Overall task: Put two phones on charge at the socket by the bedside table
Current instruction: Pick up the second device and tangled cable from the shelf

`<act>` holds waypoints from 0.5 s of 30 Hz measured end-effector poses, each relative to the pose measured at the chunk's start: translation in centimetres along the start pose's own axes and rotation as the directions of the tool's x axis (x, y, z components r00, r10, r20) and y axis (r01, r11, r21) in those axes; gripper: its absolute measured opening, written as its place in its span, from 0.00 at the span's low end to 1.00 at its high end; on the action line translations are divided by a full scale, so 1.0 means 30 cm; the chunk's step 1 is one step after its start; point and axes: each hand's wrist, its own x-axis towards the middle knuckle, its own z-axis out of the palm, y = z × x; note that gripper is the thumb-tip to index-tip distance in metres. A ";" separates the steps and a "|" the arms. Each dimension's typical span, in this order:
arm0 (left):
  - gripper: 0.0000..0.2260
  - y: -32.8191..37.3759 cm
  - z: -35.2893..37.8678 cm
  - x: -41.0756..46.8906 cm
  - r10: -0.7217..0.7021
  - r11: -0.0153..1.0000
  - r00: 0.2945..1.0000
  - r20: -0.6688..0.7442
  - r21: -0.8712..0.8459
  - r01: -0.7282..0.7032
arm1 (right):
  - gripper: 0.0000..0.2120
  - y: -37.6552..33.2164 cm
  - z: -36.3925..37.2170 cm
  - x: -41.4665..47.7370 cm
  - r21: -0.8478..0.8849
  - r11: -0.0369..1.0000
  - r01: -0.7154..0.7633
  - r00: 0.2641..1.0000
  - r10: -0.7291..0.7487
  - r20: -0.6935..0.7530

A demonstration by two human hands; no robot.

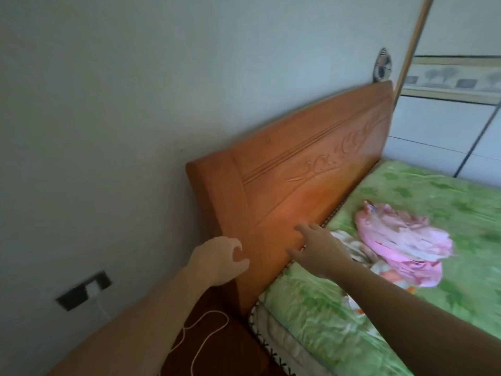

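phones not in view; cable (214, 311) plugged at socket (84, 290), trailing over worktop (233, 346). left hand (217, 263) loosely curled, right hand (317, 248) spread, both empty. judged step: phone search; next calls for finding one, perhaps on bed (433, 213).

1. Left hand (217, 260) hovers by the end of the headboard (298, 185), fingers loosely curled, holding nothing
2. Right hand (321, 249) reaches out, fingers spread, over the green bedcover (447, 207), near a pink cloth (401, 245)
3. A white cable (214, 312) runs from the wall socket (73, 295) across the bedside table (230, 348)
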 end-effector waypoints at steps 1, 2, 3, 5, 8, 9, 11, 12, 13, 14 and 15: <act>0.24 0.086 0.007 0.013 0.052 0.999 0.999 0.001 -0.004 -0.052 | 0.29 0.086 -0.036 -0.049 0.008 0.998 -0.066 0.997 0.067 -0.032; 0.24 0.180 0.010 0.023 0.104 0.994 0.995 0.003 -0.009 -0.104 | 0.29 0.172 -0.075 -0.106 0.014 0.991 -0.132 0.989 0.133 -0.067; 0.24 0.281 0.019 0.036 0.158 0.987 0.987 0.006 -0.008 -0.158 | 0.29 0.262 -0.114 -0.171 0.018 0.980 -0.200 0.975 0.201 -0.096; 0.23 0.499 0.036 0.053 0.264 0.965 0.965 0.002 0.002 -0.264 | 0.29 0.445 -0.189 -0.317 0.025 0.948 -0.317 0.936 0.317 -0.154; 0.22 0.882 0.097 0.038 0.432 0.902 0.902 0.029 0.015 -0.432 | 0.29 0.736 -0.302 -0.612 0.054 0.861 -0.505 0.833 0.503 -0.231; 0.24 1.018 0.129 0.022 0.479 0.878 0.877 0.048 0.008 -0.479 | 0.30 0.829 -0.337 -0.724 0.069 0.824 -0.562 0.788 0.559 -0.257; 0.32 1.305 0.208 -0.036 0.570 0.821 0.819 0.071 -0.024 -0.570 | 0.31 1.008 -0.402 -0.966 0.105 0.739 -0.665 0.688 0.661 -0.298; 0.35 1.447 0.250 -0.079 0.613 0.790 0.786 0.083 -0.038 -0.612 | 0.31 1.089 -0.433 -1.092 0.125 0.693 -0.710 0.635 0.706 -0.313; 0.35 1.589 0.294 -0.127 0.654 0.756 0.751 0.097 -0.048 -0.653 | 0.31 1.166 -0.462 -1.220 0.145 0.646 -0.749 0.580 0.746 -0.328; 0.31 1.727 0.338 -0.180 0.688 0.725 0.718 0.105 -0.057 -0.687 | 0.31 1.238 -0.489 -1.349 0.162 0.599 -0.784 0.524 0.779 -0.343; 0.28 1.858 0.378 -0.240 0.723 0.691 0.684 0.103 -0.069 -0.720 | 0.31 1.304 -0.514 -1.477 0.176 0.551 -0.816 0.470 0.808 -0.355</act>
